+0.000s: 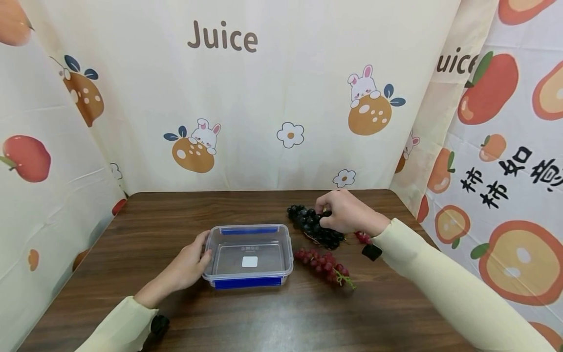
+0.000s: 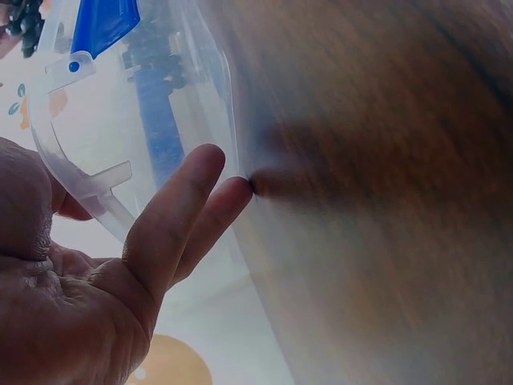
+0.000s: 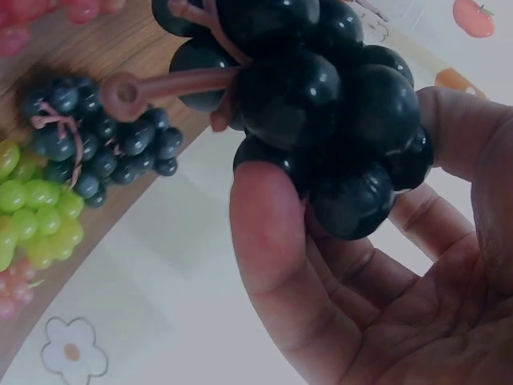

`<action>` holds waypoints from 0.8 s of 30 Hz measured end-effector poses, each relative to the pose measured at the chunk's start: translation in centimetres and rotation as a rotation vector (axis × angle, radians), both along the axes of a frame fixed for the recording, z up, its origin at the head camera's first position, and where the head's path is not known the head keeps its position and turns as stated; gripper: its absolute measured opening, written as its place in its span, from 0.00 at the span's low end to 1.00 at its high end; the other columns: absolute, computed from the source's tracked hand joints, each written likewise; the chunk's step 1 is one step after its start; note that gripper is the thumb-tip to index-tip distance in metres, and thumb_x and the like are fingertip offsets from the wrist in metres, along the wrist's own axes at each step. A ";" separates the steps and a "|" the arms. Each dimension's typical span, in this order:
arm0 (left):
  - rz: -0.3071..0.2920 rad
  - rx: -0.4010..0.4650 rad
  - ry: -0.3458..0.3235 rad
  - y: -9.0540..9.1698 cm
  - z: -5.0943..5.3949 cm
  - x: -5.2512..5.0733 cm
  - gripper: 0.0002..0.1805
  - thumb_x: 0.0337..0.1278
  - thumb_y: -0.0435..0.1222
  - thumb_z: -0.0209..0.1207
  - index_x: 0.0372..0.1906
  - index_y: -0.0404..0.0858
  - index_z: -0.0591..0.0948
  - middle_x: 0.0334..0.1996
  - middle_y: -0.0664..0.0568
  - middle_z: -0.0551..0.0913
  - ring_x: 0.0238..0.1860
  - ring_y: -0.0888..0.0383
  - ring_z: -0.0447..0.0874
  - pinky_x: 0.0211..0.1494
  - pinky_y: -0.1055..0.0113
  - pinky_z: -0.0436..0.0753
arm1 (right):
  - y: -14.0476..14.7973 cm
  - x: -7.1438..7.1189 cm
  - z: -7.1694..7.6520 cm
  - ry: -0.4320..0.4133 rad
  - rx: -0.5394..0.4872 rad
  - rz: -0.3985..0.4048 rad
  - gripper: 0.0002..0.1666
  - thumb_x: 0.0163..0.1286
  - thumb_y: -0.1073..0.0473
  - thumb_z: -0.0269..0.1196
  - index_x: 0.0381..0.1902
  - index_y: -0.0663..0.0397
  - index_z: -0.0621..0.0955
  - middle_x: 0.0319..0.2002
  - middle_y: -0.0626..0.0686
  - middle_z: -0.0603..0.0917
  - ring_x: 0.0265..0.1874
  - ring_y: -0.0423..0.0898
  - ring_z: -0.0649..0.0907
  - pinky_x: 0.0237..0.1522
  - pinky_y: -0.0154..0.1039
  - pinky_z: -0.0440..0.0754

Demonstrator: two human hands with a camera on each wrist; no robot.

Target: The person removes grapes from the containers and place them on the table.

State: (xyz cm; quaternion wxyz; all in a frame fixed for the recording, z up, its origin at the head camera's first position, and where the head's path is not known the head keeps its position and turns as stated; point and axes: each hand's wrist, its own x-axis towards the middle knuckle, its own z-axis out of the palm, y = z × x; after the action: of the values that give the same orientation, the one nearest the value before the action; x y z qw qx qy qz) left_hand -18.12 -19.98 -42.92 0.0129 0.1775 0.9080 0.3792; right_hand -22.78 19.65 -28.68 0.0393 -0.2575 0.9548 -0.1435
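Observation:
A clear plastic container (image 1: 211, 264) with blue side clips stands on the table, its top uncovered. My left hand (image 1: 189, 261) holds it by the left wall at the rim; in the left wrist view two fairly straight fingers touch the outside of that wall. My right hand (image 1: 345, 212) grips a bunch of black grapes (image 3: 321, 104) between thumb and fingers. More black grapes (image 3: 104, 144) lie on the table beyond it. To the right of the container is a bunch of red grapes (image 1: 323, 264) with a green stem.
Partly hidden by the right wrist is some more red fruit (image 1: 363, 237). Green grapes (image 3: 36, 204) and small pinkish grapes (image 3: 16, 285) show in the right wrist view. The brown wooden table (image 1: 246, 322) meets a printed curtain (image 1: 264, 88) at the back and sides.

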 end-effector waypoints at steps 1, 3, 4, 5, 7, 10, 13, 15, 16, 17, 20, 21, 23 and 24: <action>0.000 0.000 0.000 0.0 0.0 0.0 0.30 0.77 0.29 0.48 0.75 0.20 0.54 0.62 0.23 0.73 0.55 0.38 0.83 0.50 0.52 0.86 | 0.3 0.1 0.0 -0.003 -0.002 -0.006 0.10 0.63 0.65 0.64 0.38 0.45 0.86 0.21 0.45 0.71 0.18 0.42 0.60 0.28 0.40 0.65; -0.001 0.002 0.003 0.0 -0.1 0.0 0.30 0.77 0.28 0.48 0.75 0.20 0.54 0.62 0.23 0.74 0.55 0.38 0.83 0.50 0.53 0.86 | 1.0 0.2 -0.2 -0.011 0.000 -0.016 0.09 0.64 0.65 0.64 0.38 0.45 0.86 0.18 0.46 0.64 0.18 0.42 0.57 0.27 0.40 0.63; -0.003 0.001 0.005 0.0 -0.1 0.0 0.30 0.77 0.28 0.48 0.75 0.20 0.54 0.62 0.23 0.74 0.55 0.38 0.83 0.50 0.53 0.86 | 1.3 0.3 -0.2 -0.014 0.001 -0.020 0.09 0.64 0.65 0.64 0.39 0.45 0.86 0.18 0.46 0.63 0.18 0.42 0.57 0.28 0.41 0.64; -0.004 0.001 0.008 0.0 -0.1 0.0 0.30 0.77 0.28 0.48 0.75 0.20 0.54 0.62 0.23 0.74 0.55 0.38 0.84 0.50 0.53 0.86 | 1.7 0.4 -0.3 -0.010 0.005 -0.025 0.09 0.64 0.65 0.64 0.39 0.45 0.86 0.19 0.45 0.65 0.18 0.42 0.58 0.29 0.41 0.65; -0.003 -0.004 0.011 0.0 -0.1 -0.1 0.30 0.76 0.28 0.48 0.75 0.20 0.54 0.62 0.23 0.74 0.54 0.38 0.84 0.49 0.53 0.86 | 2.4 0.5 -0.4 -0.011 0.013 -0.035 0.09 0.64 0.65 0.64 0.39 0.45 0.86 0.23 0.45 0.71 0.20 0.42 0.62 0.31 0.42 0.69; 0.000 -0.010 0.010 0.0 -0.1 -0.1 0.30 0.76 0.28 0.48 0.75 0.20 0.54 0.63 0.23 0.73 0.55 0.37 0.83 0.50 0.51 0.86 | 3.6 0.5 -0.9 -0.001 0.018 -0.031 0.10 0.63 0.65 0.65 0.38 0.45 0.87 0.30 0.47 0.79 0.24 0.43 0.68 0.34 0.43 0.73; 0.007 -0.017 0.006 0.0 0.0 -0.1 0.31 0.77 0.29 0.48 0.75 0.21 0.54 0.63 0.23 0.72 0.56 0.37 0.83 0.51 0.50 0.86 | 4.8 0.5 -1.5 0.003 0.026 -0.032 0.09 0.62 0.66 0.66 0.35 0.45 0.86 0.31 0.47 0.80 0.24 0.44 0.70 0.33 0.43 0.72; 0.005 -0.017 0.009 0.0 0.0 -0.1 0.31 0.77 0.29 0.48 0.75 0.20 0.54 0.63 0.23 0.72 0.56 0.37 0.83 0.52 0.50 0.85 | 5.4 0.6 -2.0 -0.002 0.044 -0.033 0.07 0.62 0.65 0.66 0.34 0.46 0.85 0.30 0.48 0.80 0.23 0.43 0.69 0.32 0.42 0.71; 0.001 -0.015 0.010 0.0 0.0 -0.1 0.31 0.76 0.28 0.48 0.75 0.20 0.54 0.63 0.23 0.72 0.56 0.37 0.83 0.52 0.50 0.85 | 5.7 0.6 -2.2 -0.010 0.053 -0.037 0.07 0.63 0.65 0.66 0.35 0.46 0.85 0.30 0.48 0.79 0.22 0.43 0.69 0.31 0.42 0.70; -0.001 -0.012 0.010 0.0 0.0 -0.1 0.31 0.76 0.28 0.48 0.75 0.20 0.54 0.63 0.23 0.72 0.55 0.37 0.83 0.51 0.50 0.86 | 6.0 0.6 -2.5 -0.017 0.062 -0.043 0.07 0.63 0.65 0.67 0.35 0.46 0.85 0.31 0.48 0.80 0.23 0.43 0.70 0.31 0.42 0.71; -0.006 -0.004 0.011 0.0 0.0 -0.1 0.30 0.76 0.27 0.49 0.75 0.20 0.54 0.63 0.22 0.73 0.55 0.36 0.84 0.50 0.51 0.86 | 6.8 0.7 -3.2 -0.040 0.086 -0.052 0.06 0.65 0.65 0.67 0.37 0.47 0.86 0.34 0.49 0.82 0.24 0.44 0.72 0.32 0.42 0.73; -0.009 -0.002 0.011 0.0 0.0 -0.1 0.31 0.76 0.27 0.49 0.75 0.19 0.54 0.63 0.22 0.73 0.55 0.36 0.84 0.50 0.51 0.86 | 7.1 0.7 -3.4 -0.044 0.087 -0.056 0.06 0.65 0.65 0.67 0.37 0.47 0.86 0.36 0.49 0.83 0.25 0.44 0.73 0.32 0.42 0.74; -0.009 -0.001 0.009 0.0 0.0 -0.1 0.31 0.76 0.27 0.49 0.75 0.20 0.54 0.63 0.22 0.73 0.54 0.37 0.84 0.50 0.52 0.86 | 7.5 0.7 -3.9 -0.050 0.088 -0.065 0.06 0.65 0.65 0.68 0.37 0.47 0.86 0.36 0.50 0.83 0.25 0.44 0.74 0.32 0.42 0.75; -0.009 -0.002 0.010 0.0 0.0 -0.1 0.31 0.76 0.27 0.49 0.75 0.20 0.54 0.63 0.22 0.73 0.54 0.37 0.84 0.50 0.52 0.86 | 7.7 0.7 -4.1 -0.055 0.086 -0.067 0.06 0.65 0.65 0.68 0.36 0.48 0.86 0.36 0.50 0.83 0.24 0.44 0.74 0.32 0.42 0.74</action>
State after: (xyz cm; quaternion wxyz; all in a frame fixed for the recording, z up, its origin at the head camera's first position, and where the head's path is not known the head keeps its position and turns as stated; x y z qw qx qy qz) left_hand -18.18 -20.02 -42.92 0.0104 0.1832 0.9077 0.3773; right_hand -22.12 27.34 -32.82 0.0718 -0.2195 0.9666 -0.1107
